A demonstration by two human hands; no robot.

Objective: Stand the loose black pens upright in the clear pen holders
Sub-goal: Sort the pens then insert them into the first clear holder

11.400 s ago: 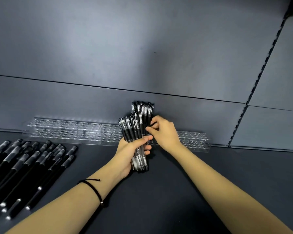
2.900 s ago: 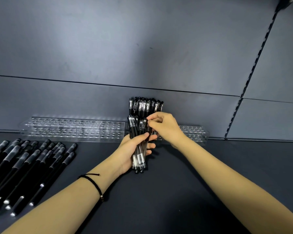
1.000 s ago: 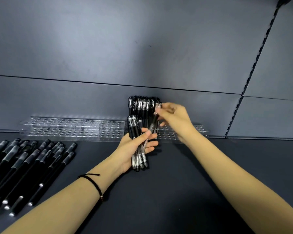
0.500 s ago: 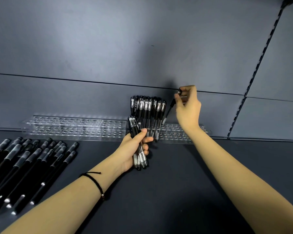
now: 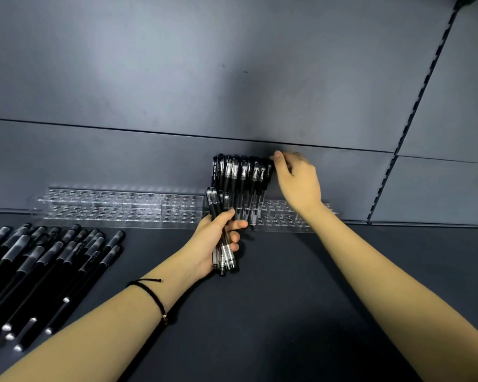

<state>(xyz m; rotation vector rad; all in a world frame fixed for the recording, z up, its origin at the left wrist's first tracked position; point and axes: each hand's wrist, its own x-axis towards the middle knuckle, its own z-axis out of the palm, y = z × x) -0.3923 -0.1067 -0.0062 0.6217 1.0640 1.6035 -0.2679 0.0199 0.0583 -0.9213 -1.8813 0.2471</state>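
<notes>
Pens (image 5: 239, 186) stand upright in a row at the left end of the right-hand clear holder (image 5: 290, 219), and from my console I see the right hand (image 5: 300, 183) pinching the cap of the rightmost pen (image 5: 268, 175) there between thumb and curled fingers. The left hand (image 5: 213, 245) is wrapped around a small bundle (image 5: 214, 205) of pens just in front of that row, while loose pens (image 5: 47, 266) lie on the dark shelf (image 5: 287, 299) at far left, before a second clear holder (image 5: 116, 208).
</notes>
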